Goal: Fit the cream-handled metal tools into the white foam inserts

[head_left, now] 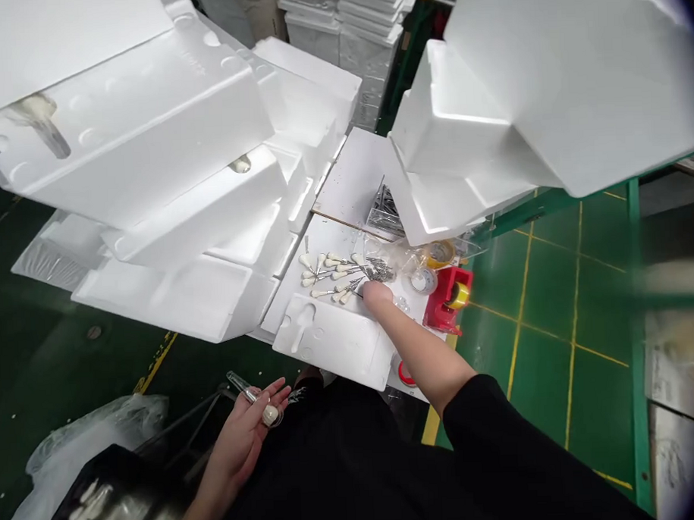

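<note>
My left hand (247,426) is low at the bottom left, palm up, fingers curled round a small tool with a cream handle inside a clear plastic sleeve (250,396). My right hand (378,294) reaches forward onto the white table (352,180). Its fingers are closed on the pile of cream-handled metal tools (336,277), beside a white foam tray (332,340). What the right fingers pinch is hidden.
Big white foam packing blocks (150,168) are stacked at the left, more foam (546,94) overhangs at the right. A red tape dispenser (449,298), tape rolls (439,254) and a clear box of metal parts (386,209) sit on the table. Green floor with yellow lines lies at the right.
</note>
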A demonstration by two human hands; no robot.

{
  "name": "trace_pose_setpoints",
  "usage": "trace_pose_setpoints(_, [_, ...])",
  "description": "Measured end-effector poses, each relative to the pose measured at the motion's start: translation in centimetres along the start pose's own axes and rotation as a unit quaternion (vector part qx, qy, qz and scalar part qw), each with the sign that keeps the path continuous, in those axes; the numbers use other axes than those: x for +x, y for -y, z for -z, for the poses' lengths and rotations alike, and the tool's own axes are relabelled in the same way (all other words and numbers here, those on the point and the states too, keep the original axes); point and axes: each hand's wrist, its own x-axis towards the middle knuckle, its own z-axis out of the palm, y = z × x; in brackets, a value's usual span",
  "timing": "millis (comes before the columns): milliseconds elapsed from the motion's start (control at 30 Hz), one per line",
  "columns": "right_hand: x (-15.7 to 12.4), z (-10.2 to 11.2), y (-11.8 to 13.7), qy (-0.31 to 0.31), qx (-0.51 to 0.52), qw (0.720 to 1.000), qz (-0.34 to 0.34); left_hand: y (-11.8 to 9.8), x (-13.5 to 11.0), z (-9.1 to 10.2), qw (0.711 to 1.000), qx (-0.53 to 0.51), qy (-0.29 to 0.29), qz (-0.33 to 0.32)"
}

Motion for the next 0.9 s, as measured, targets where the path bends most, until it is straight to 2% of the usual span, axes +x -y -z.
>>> trace_pose_setpoints(167, [0.1,-0.2,0.2,0.003,-0.019,0.999,0.041,0.8,0.2,0.9,0.999,0.018,-0.049,0.003])
trace_pose_setpoints(333, [-0.6,0.5,0.4,-0.014,0.013,0.999,0.034,-1.4,0.6,0.6,0.998,0.052,0.029,-0.001])
trace_pose_setpoints(433, [-3.6,1.0,0.9,-0.052,0.059,0.996,0.045,-3.2,1.2,0.9,0.992,0.105,0.072,0.005])
trace_pose_setpoints(533, [-8.4,-0.3,3.6,-0.075,0.183,0.977,0.083,-4.7,2.5,2.1,0.985,0.151,0.088,0.000])
trace_pose_setpoints(633, [-12.4,-3.5,8.4,-0.043,0.397,0.913,0.080,-6.0,4.0,3.8,0.975,0.191,0.114,-0.004])
trace_pose_setpoints(667, [-13.1,-4.8,10.1,-0.033,0.440,0.895,0.067,-6.4,4.5,4.4,0.971,0.203,0.128,-0.002])
trace_pose_setpoints(700, [-13.6,-6.0,11.6,-0.029,0.456,0.888,0.052,-6.9,4.9,5.1,0.966,0.215,0.145,0.002])
trace_pose_setpoints(800, [-13.9,-8.2,14.2,-0.033,0.446,0.894,0.027,-8.1,6.0,7.2,0.950,0.250,0.189,0.001])
trace_pose_setpoints(833, [-13.9,-8.4,14.5,-0.047,0.424,0.904,0.038,-8.4,6.4,8.0,0.945,0.259,0.200,-0.003])
trace_pose_setpoints(900, [-13.9,-8.0,14.3,-0.099,0.314,0.937,0.117,-8.8,7.0,9.5,0.939,0.269,0.213,-0.011])
